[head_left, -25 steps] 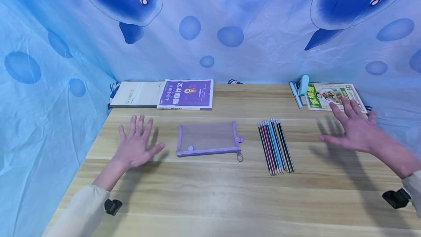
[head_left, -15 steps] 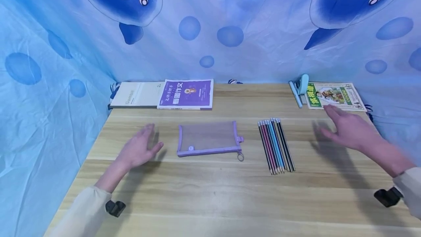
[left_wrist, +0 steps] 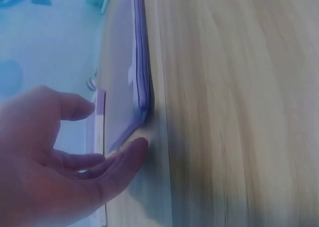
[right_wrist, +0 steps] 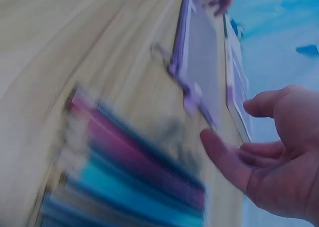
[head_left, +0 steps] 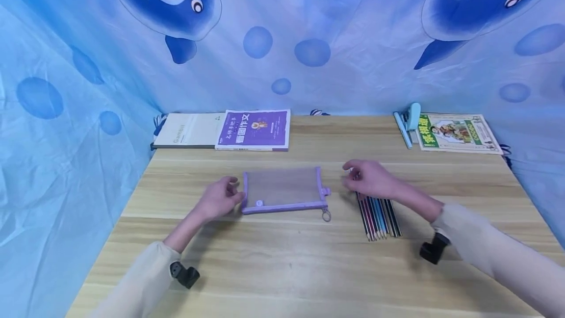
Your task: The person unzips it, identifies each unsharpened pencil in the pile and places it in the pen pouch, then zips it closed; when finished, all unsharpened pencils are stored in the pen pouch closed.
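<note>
On a wooden worktop (head_left: 282,259), the left hand (head_left: 218,200) rests with relaxed, slightly spread fingers touching the left edge of a flat purple mesh pouch (head_left: 282,189). Just right of the pouch, the right hand (head_left: 371,180) hovers loosely curled, holding nothing, above a row of pencils (head_left: 379,216).

Bright, even light from above; soft shadows lie under my arms on the pale wooden worktop (head_left: 282,269). Both wrist views are blurred; the head view bows at its edges.
</note>
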`<state>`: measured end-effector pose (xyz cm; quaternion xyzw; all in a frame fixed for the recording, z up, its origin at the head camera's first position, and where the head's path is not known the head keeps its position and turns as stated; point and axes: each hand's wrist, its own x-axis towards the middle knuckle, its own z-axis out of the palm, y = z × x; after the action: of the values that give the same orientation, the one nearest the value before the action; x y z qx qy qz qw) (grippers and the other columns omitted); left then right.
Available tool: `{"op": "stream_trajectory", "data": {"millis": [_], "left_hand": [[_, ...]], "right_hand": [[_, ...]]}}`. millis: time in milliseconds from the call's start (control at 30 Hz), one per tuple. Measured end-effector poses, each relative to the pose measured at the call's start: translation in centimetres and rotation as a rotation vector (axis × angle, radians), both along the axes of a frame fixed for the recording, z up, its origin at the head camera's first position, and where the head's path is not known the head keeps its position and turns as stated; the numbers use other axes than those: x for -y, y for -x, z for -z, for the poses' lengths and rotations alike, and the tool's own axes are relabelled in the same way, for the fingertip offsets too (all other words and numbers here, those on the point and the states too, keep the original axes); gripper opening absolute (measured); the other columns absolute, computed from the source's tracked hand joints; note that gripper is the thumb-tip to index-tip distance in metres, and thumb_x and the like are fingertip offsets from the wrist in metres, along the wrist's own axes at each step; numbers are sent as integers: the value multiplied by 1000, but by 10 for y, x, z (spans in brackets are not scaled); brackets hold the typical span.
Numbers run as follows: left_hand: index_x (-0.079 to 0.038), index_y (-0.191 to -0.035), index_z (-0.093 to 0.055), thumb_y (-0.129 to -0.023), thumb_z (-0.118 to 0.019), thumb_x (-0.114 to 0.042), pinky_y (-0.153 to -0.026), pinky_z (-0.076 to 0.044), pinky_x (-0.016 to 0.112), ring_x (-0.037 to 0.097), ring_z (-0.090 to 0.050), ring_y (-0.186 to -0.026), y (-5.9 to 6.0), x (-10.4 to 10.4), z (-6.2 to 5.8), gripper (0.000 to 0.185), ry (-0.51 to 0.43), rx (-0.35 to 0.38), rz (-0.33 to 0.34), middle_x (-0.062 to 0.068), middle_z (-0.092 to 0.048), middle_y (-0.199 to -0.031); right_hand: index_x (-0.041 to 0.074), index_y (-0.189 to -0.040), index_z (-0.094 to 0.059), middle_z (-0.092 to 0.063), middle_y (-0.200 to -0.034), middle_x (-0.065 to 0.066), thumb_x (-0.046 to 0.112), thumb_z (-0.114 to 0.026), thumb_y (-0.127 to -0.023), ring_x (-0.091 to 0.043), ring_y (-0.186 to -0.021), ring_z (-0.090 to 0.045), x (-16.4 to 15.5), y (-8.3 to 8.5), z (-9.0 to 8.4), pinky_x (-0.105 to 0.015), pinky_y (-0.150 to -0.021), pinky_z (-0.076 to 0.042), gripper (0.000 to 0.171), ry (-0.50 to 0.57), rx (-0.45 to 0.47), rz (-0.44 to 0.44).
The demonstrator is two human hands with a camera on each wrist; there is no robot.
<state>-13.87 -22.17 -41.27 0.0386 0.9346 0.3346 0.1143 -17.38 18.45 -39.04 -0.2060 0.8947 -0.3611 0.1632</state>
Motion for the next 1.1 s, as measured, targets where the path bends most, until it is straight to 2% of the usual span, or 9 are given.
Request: {"op": "stream_trajectory", "data": {"millis": [100, 167, 267, 400, 600, 800, 933, 1100], "left_hand": [[15, -139, -43, -89, -69, -17, -90, -53, 48, 30, -63, -93, 2, -6, 2, 65, 8, 0, -4, 15, -64, -101], [15, -141, -41, -88, -70, -17, -90, -52, 48, 30, -61, -92, 2, -9, 3, 68, 11, 6, -14, 15, -63, -101], [12, -131, -51, -87, -71, -17, -82, -54, 45, 28, -59, -86, 1, -12, 4, 57, 4, 2, -24, 14, -62, -96], [8, -111, -61, -86, -72, -16, -70, -54, 38, 24, -58, -76, 0, -18, 6, 36, -29, -8, -20, 11, -63, -86], [12, -123, -57, -87, -71, -17, -70, -54, 36, 24, -59, -77, -2, -20, 6, 48, -38, 32, -43, 12, -64, -90], [14, -133, -51, -87, -69, -17, -82, -53, 44, 29, -59, -87, -2, -18, 4, 58, -58, 30, -83, 15, -64, -95], [13, -140, -45, -88, -67, -18, -88, -51, 46, 32, -59, -94, -3, -16, 4, 65, -90, 51, -119, 19, -62, -104], [13, -140, -45, -89, -67, -20, -93, -50, 49, 37, -59, -102, -3, -18, 5, 65, -105, 48, -144, 25, -62, -114]], "right_hand": [[-12, -137, -46, -67, -103, -15, 18, -71, -91, -21, -72, -67, 27, 8, 7, -34, -69, -59, 60, -18, 94, 23], [-11, -141, -42, -66, -105, -14, 20, -73, -90, -21, -74, -66, 42, 12, 10, -33, -70, -58, 68, -36, 134, 39], [-9, -147, -35, -63, -105, -16, 19, -75, -88, -23, -72, -65, 59, 17, 14, -33, -64, -58, 77, -24, 196, 70], [-9, -149, -31, -59, -105, -19, 13, -74, -87, -24, -67, -66, 71, 20, 19, -34, -59, -60, 79, 19, 247, 105], [-9, -149, -30, -57, -107, -21, 5, -73, -88, -26, -73, -67, 72, 22, 23, -35, -63, -61, 76, 106, 340, 153], [-8, -149, -29, -55, -110, -23, -4, -69, -87, -29, -83, -65, 68, 23, 28, -38, -75, -60, 74, 305, 503, 196], [-8, -150, -27, -54, -112, -24, -5, -66, -89, -27, -84, -64, 67, 23, 29, -37, -79, -59, 73, 367, 584, 211], [-8, -150, -25, -52, -116, -26, -5, -63, -91, -25, -85, -64, 66, 22, 28, -36, -80, -59, 70, 427, 644, 222]]}}
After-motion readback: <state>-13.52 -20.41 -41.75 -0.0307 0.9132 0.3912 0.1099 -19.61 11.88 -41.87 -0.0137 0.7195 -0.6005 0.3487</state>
